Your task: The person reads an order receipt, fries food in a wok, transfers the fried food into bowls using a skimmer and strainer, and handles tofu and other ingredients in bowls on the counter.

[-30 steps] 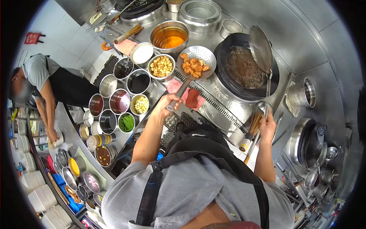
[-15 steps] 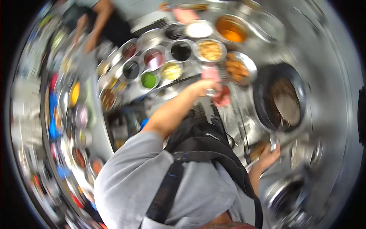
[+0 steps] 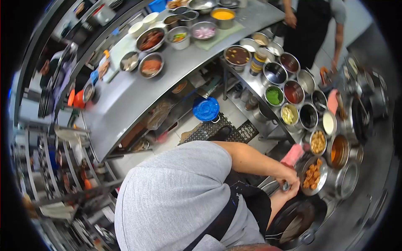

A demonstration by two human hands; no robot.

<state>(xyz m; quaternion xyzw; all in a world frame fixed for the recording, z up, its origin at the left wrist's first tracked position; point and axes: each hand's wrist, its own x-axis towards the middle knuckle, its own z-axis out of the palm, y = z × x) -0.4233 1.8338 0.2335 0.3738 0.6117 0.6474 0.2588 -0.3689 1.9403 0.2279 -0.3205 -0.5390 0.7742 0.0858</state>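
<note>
My left hand [image 3: 289, 179] is closed around the handle of a perforated strainer [image 3: 321, 184], beside the wok. Browned fried pieces [image 3: 312, 173] lie in the strainer's bowl. Below my left hand, my right forearm [image 3: 277, 206] shows; the right hand's fingers cannot be told apart from the left. A dark wok [image 3: 320, 208] with brown liquid stands under the hands, and a round metal ladle or lid shape lies in it, partly blurred. A pink cloth [image 3: 292, 154] is close to my left wrist.
Bowls of nuts [image 3: 318, 142], pale slices [image 3: 289, 114] and chopped greens [image 3: 274, 96] stand beside a pot of orange liquid [image 3: 338, 151]. A steel counter [image 3: 167, 90] curves across the left. A blue-lidded bin [image 3: 206, 109] is on the floor. A co-worker [image 3: 307, 29] stands top right.
The view has swung round to the left, bringing the long counter and shelves in. The strainer and wok now appear lower right. My right hand, earlier on a ladle handle, is no longer distinct.
</note>
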